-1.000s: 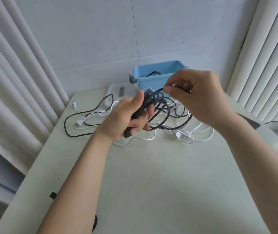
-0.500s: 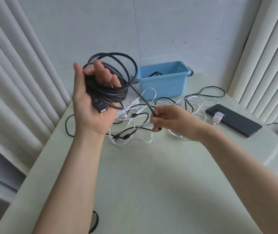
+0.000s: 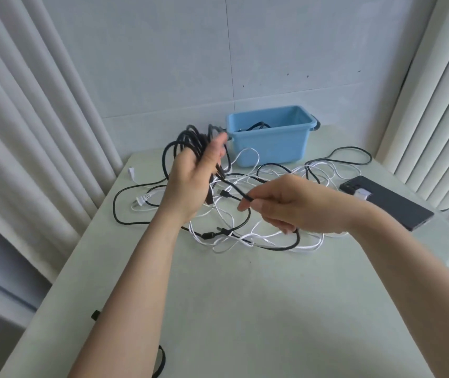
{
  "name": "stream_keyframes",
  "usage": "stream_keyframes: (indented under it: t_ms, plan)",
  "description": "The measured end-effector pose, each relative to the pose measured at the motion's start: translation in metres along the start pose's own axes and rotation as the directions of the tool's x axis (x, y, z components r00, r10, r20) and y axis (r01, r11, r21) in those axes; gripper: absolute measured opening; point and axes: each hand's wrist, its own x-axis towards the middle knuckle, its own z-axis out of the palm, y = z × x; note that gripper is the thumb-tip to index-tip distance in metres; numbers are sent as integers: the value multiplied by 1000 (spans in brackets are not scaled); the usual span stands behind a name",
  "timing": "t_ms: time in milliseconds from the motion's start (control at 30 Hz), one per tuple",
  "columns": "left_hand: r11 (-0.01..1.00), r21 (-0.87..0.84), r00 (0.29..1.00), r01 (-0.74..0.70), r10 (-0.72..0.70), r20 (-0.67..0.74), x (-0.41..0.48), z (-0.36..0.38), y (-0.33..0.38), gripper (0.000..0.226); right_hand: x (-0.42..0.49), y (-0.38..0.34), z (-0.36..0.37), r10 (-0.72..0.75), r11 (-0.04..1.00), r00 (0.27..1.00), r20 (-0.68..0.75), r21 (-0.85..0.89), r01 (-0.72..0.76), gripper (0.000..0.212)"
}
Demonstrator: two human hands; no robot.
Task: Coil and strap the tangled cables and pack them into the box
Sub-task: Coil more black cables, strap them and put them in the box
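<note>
My left hand (image 3: 190, 184) grips a bundle of black cable loops (image 3: 188, 140), held above the table left of the blue box (image 3: 269, 143). The free end of that black cable runs down and right to my right hand (image 3: 288, 207), which pinches it between thumb and fingers. Under both hands lies a tangle of white and black cables (image 3: 248, 236) on the table. A black cable lies inside the blue box, partly hidden by its wall.
A black phone (image 3: 389, 203) with a white plug on it lies at the right. A white two-prong plug (image 3: 140, 200) and a black loop lie at the left. Curtains hang on both sides. Another black cable (image 3: 160, 361) hangs at the table's front edge.
My left hand has dropped lower and turned its back to me with the coil. My right hand has slid outward along the black cable, still pinching it.
</note>
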Motion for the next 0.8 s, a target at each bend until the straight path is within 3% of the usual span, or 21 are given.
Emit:
stream_keyframes:
  t_ms: [100,200,267,367,433,533,667,800]
  plan:
    - [989,148,975,2,-35,218,-7,5,2,44,-7,-8,-2,16,997,990,138,-79,-5,24]
    - [979,200,931,34,-104,349,-12,11,6,45,-14,-17,-7,-31,985,993,117,-167,51,17]
    - [982,172,886,81,-150,439,-16,18,7,51,-18,-22,-12,-99,974,995,10,-202,99,15]
    - [973,1,825,232,-197,530,-20,27,10,64,-18,-21,-22,-158,977,955,-253,-180,114,22]
    - [931,-117,782,345,-216,584,-20,28,13,64,-14,-12,-26,-122,988,908,-401,-137,72,14]
    - [861,-280,742,424,-153,652,-21,27,14,52,-6,3,-26,-70,995,855,-514,-93,25,16]
    - [610,-553,744,568,-92,662,-17,23,11,35,6,21,-18,-73,994,837,-542,-108,17,5]
    - [310,-770,815,557,-27,579,-4,11,7,32,14,43,-9,-74,978,870,-488,-206,-32,12]
